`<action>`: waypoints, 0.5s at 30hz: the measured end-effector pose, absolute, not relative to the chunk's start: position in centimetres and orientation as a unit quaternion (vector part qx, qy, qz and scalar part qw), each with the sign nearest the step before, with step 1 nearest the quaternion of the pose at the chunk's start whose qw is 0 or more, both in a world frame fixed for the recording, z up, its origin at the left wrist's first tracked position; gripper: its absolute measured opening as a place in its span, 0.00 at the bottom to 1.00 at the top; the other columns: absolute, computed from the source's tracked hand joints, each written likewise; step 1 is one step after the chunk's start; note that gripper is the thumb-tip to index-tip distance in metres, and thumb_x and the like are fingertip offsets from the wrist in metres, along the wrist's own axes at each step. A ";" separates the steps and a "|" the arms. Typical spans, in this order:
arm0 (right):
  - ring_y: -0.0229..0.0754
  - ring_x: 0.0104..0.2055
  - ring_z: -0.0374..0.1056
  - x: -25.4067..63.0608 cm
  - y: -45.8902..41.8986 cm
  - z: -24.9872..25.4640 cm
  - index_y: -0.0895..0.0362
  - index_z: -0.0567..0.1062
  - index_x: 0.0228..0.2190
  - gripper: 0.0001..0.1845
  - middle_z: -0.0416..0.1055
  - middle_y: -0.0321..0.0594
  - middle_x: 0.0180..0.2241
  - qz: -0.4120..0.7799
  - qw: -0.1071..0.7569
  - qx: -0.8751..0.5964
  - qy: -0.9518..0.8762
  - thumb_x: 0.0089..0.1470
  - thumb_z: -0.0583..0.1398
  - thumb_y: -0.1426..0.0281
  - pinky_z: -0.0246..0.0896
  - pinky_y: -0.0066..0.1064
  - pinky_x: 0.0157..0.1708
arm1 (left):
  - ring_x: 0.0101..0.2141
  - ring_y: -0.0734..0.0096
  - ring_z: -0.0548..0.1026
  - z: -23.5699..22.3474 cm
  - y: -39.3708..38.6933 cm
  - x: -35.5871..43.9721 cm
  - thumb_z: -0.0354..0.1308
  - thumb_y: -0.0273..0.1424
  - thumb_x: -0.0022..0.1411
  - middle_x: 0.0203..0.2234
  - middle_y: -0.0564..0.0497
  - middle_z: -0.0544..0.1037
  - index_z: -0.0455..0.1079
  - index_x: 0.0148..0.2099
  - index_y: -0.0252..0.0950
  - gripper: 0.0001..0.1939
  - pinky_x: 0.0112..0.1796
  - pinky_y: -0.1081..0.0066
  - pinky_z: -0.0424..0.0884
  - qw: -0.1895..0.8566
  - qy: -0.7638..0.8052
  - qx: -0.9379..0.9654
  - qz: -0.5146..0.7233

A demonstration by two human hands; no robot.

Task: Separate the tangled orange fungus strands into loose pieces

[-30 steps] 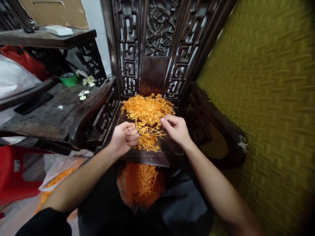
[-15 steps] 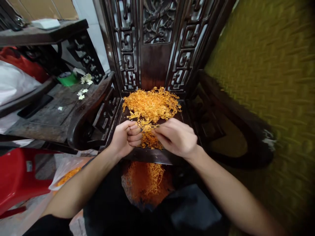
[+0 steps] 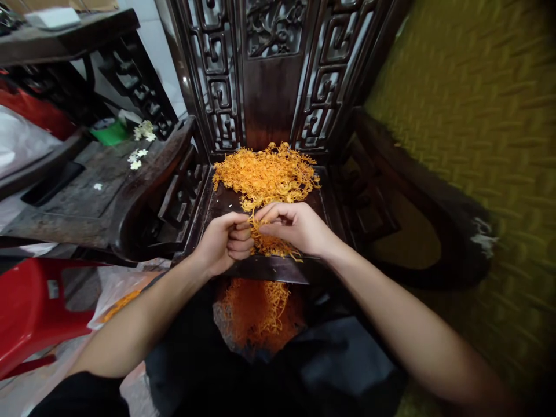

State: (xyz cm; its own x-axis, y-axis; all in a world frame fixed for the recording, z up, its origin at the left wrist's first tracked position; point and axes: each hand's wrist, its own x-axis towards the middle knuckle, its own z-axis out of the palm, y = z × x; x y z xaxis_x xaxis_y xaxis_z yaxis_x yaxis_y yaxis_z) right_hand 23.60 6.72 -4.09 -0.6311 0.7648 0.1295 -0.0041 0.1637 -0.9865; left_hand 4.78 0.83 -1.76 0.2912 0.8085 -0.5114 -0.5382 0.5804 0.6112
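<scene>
Well, from where I stand, the work is all happening low over the seat (image 3: 223,200) of a dark carved chair, which seems to serve as a handy tabletop between the person's knees. The left hand (image 3: 228,243) is curled like a loose fist, thumb pressed against the forefinger on a thin orange strand (image 3: 252,219); I'd say the other fingers are tucked in to steady that pinch. The right hand (image 3: 299,229) comes in from the other side, its thumb and forefinger right beside the same strand with a little space between their tips. Whether they grip anything, I can't tell. Meeting tip to tip like this probably suits something so thin and branching.

Just beyond the hands, the big orange pile (image 3: 264,171) sits toward the chair's back (image 3: 273,104), perhaps pushed there to leave room in front. A smaller orange heap (image 3: 275,248) lies near the front edge, partly hidden by the right hand. Below that edge, between the legs, more orange stems (image 3: 275,307) hang or lie over something reddish, maybe placed there to be within easy reach; I can't make out what holds them. Off to the left, a green roll (image 3: 108,132) and some small white flowers (image 3: 138,157) rest on a worn wooden surface (image 3: 65,220), well apart from the hands.
</scene>
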 end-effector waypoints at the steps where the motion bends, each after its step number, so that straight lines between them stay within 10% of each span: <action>1: 0.38 0.36 0.73 23.5 6.8 -4.1 0.56 0.79 0.28 0.11 0.80 0.41 0.41 0.594 0.328 -0.271 -0.683 0.50 0.71 0.62 0.68 0.33 0.36 | 0.16 0.82 0.42 -1.8 0.8 4.8 0.51 0.31 0.65 0.17 0.62 0.46 0.54 0.23 0.37 0.17 0.15 0.79 0.42 0.786 0.415 0.166 0.426; 15: 0.35 0.25 0.70 24.3 8.0 -4.7 0.57 0.77 0.25 0.22 0.75 0.35 0.24 0.583 0.508 -0.404 -0.488 0.30 0.78 0.62 0.68 0.30 0.28 | 0.16 0.82 0.42 -1.2 0.4 5.1 0.50 0.28 0.64 0.18 0.61 0.45 0.54 0.22 0.37 0.18 0.15 0.79 0.43 0.779 0.384 0.197 0.454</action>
State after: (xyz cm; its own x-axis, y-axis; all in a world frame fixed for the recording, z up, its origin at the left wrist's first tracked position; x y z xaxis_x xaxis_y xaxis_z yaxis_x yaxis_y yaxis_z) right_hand 24.34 8.03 -4.67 -0.1579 0.9872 0.0246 -0.1979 -0.0072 -0.9802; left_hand 5.13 0.39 -1.24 0.2924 0.8593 -0.4197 -0.5562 0.5098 0.6563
